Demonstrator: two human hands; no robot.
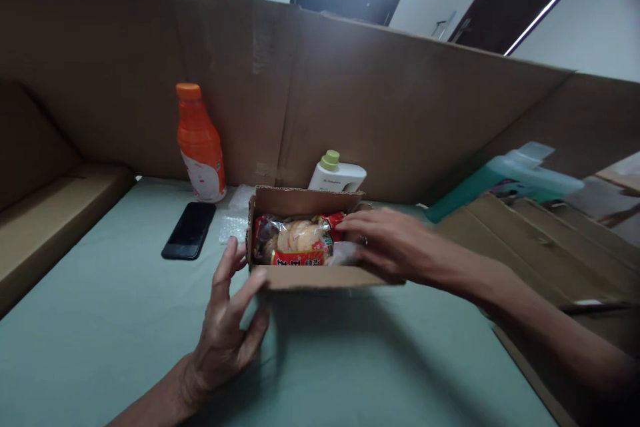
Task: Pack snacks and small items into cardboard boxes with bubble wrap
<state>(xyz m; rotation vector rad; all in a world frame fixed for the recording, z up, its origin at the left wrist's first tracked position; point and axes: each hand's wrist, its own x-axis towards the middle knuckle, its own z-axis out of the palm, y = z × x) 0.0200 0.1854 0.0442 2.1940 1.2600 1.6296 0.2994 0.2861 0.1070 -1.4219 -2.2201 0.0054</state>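
A small open cardboard box [305,201] stands in the middle of the pale green table [100,320]. Inside lies a clear snack packet [295,240] with red print and pale round crackers. My left hand [230,327] is spread against the box's near left corner, fingers touching the front wall. My right hand [387,240] reaches in from the right, its fingers resting on the packet's right end over the box's right side.
An orange bottle [200,147] stands at the back left, a black phone [189,230] lies in front of it beside a piece of bubble wrap [234,223]. A white bottle [336,175] with a green cap stands behind the box. Flattened cardboard [540,247] and a teal jug [505,177] lie right. Tall cardboard walls [350,93] enclose the table.
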